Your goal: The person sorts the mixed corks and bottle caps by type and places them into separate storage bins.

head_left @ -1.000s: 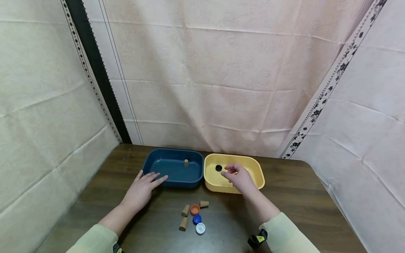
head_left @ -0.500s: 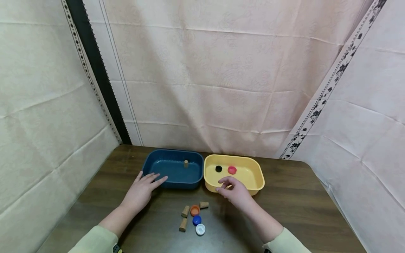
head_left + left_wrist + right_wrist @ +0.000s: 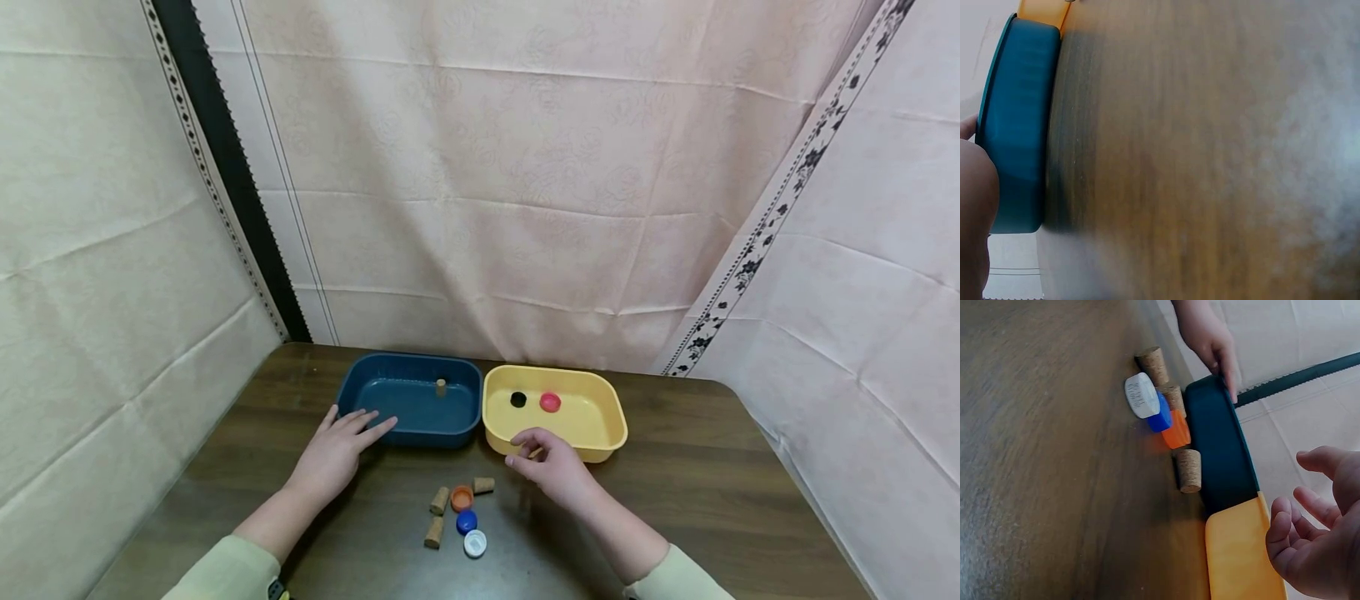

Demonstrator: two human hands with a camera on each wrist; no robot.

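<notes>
My left hand (image 3: pixel 337 454) rests with spread fingers on the near left rim of the blue tray (image 3: pixel 420 437); one cork (image 3: pixel 441 387) stands inside that tray. My right hand (image 3: pixel 555 467) hovers at the near edge of the yellow tray (image 3: pixel 615 417), its fingers loosely bent and holding nothing, as the right wrist view also shows. A black cap (image 3: pixel 518 400) and a red cap (image 3: pixel 550 402) lie in the yellow tray. Nearer on the table are an orange cap (image 3: pixel 462 498), a blue cap (image 3: pixel 467 522), a white cap (image 3: pixel 475 544) and three corks (image 3: pixel 1189 470).
The two trays stand side by side at the back of the dark wooden table (image 3: pixel 675 467). Pale patterned cloth (image 3: pixel 480 208) hangs behind the table and along both sides.
My right hand has drawn back from inside the yellow tray toward its near edge, and the red cap now shows lying there. My left hand has stayed in place.
</notes>
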